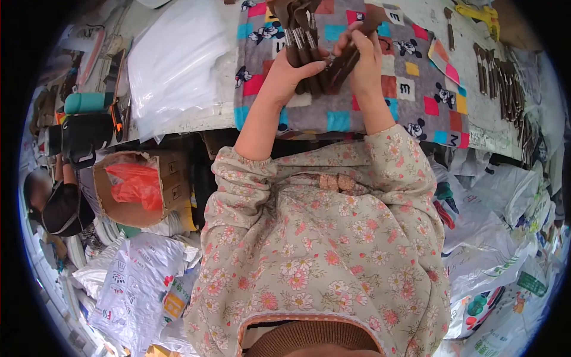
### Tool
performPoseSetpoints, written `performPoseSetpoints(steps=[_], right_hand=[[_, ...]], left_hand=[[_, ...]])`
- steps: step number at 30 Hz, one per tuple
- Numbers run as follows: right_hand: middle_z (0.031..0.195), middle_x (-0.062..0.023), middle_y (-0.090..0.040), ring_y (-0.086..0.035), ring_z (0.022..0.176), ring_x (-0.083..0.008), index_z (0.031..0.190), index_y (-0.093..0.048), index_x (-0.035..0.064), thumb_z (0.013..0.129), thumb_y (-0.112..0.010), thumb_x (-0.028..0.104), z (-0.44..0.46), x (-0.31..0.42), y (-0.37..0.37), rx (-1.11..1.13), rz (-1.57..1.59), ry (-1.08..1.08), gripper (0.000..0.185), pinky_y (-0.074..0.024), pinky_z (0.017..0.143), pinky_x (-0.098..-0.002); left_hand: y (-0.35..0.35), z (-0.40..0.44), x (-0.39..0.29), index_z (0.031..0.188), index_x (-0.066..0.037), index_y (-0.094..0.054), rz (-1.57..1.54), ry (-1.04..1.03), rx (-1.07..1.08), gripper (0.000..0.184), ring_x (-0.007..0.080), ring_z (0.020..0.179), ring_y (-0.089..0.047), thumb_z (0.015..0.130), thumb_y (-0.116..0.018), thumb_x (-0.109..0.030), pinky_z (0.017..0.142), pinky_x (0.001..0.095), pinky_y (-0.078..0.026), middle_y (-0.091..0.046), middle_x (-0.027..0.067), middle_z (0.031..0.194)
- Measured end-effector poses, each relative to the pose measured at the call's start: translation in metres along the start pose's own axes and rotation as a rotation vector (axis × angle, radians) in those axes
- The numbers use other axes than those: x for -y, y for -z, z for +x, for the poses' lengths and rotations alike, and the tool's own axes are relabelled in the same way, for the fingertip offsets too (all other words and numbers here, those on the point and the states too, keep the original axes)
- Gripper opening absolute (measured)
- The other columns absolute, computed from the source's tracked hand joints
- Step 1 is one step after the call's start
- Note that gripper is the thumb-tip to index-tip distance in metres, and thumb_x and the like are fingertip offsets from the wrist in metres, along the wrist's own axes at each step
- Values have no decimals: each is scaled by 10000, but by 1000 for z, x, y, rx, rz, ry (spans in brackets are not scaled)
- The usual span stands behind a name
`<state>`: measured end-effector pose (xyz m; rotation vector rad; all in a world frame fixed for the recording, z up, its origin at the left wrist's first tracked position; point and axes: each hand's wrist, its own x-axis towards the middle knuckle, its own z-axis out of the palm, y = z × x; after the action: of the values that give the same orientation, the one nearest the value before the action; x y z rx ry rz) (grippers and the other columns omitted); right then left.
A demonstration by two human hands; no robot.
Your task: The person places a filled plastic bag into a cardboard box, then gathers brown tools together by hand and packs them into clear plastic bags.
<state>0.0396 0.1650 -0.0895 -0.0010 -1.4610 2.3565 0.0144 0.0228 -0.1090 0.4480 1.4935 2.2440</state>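
My left hand (pixel 291 77) is wrapped around a bundle of brown utensils (pixel 298 37) with dark handles and silver collars. Their wide brown heads point away from me; their exact kind I cannot make out. Close beside it, my right hand (pixel 366 56) is closed on another brown utensil (pixel 373 21) of the same look, its broad end rising past the fingers. Both hands are above a grey patterned cloth (pixel 339 122) with coloured squares and cartoon mouse figures, spread on the table.
More brown utensils (pixel 505 83) lie at the table's right side, with a single one (pixel 450 30) farther back. Clear plastic sheets (pixel 178 65) and a teal bottle (pixel 86 103) are on the left. Below stand a cardboard box (pixel 175 184) and plastic bags (pixel 134 285). Another person (pixel 62 208) is at far left.
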Motion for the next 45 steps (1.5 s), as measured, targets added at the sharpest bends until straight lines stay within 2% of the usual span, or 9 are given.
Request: performPoseSetpoints(steps=[3, 9, 13, 23, 29, 31, 40, 42, 45], right_hand=[[579, 8, -495, -461, 526, -63, 1004, -520, 15, 773, -623, 160, 3, 7, 0, 86, -335, 21, 292, -344, 499, -199], [640, 6, -552, -506, 578, -58, 949, -572, 2, 730, -672, 135, 10, 5, -4, 99, -743, 93, 275, -377, 526, -197], [806, -26, -584, -545, 721, -86, 929, -582, 4, 733, -652, 116, 10, 4, 2, -36, -316, 185, 236, -436, 633, -233], [807, -39, -611, -569, 727, -86, 900, -594, 29, 648, -722, 177, 13, 18, -15, 155, -607, 22, 319, -462, 641, -255], [841, -32, -601, -557, 732, -94, 945, -580, 5, 680, -704, 102, 8, 11, -9, -107, -275, 245, 308, -448, 646, -231], [881, -32, -605, -560, 752, -98, 954, -573, 7, 674, -704, 79, 6, 17, 1, -50, -168, 20, 317, -453, 650, -236], [959, -33, -580, -561, 857, -109, 930, -569, 18, 633, -735, 65, 12, 8, -12, 183, -285, 120, 343, -464, 703, -251], [991, -50, -581, -559, 883, -114, 944, -561, 20, 639, -730, 86, 13, 16, -9, 215, -324, 52, 355, -465, 736, -262], [890, -18, -610, -575, 793, -104, 923, -593, 20, 650, -709, 68, 7, 33, -13, 157, -414, -92, 301, -478, 685, -272]], left_hand=[[1, 0, 2, 976, -2, -553, 34, -21, 15, 297, 130, 839, -571, 715, -676, -72, 763, 266, -442, -606, 44, 892], [0, -2, -2, 1074, -13, -493, 104, 20, 37, 401, 130, 900, -556, 721, -676, -63, 796, 274, -433, -590, 50, 966], [-3, -1, -4, 1094, -21, -482, 6, -32, -30, 424, 128, 917, -547, 722, -679, -70, 801, 268, -428, -582, 50, 991], [1, -4, -3, 1108, -5, -497, 125, 70, 46, 388, 130, 927, -537, 753, -643, -66, 818, 269, -419, -573, 50, 1031], [-2, 2, 0, 1187, -9, -418, -2, -31, 118, 452, 147, 1066, -486, 784, -618, -60, 887, 278, -400, -516, 76, 1148], [-1, 2, 0, 1214, -14, -389, -9, -45, 121, 479, 152, 1097, -469, 794, -613, -68, 905, 283, -393, -499, 81, 1176], [-1, -6, -2, 1230, -4, -370, 223, 41, 186, 460, 115, 1035, -449, 857, -567, -189, 877, 276, -376, -490, 38, 1136], [-1, -8, -8, 1213, 10, -389, 257, 187, 208, 470, 127, 1038, -456, 838, -587, -193, 879, 279, -376, -503, 45, 1123], [1, -8, 3, 1199, 10, -413, 283, 30, 98, 514, 137, 1027, -472, 781, -640, -185, 884, 286, -381, -520, 50, 1096]])
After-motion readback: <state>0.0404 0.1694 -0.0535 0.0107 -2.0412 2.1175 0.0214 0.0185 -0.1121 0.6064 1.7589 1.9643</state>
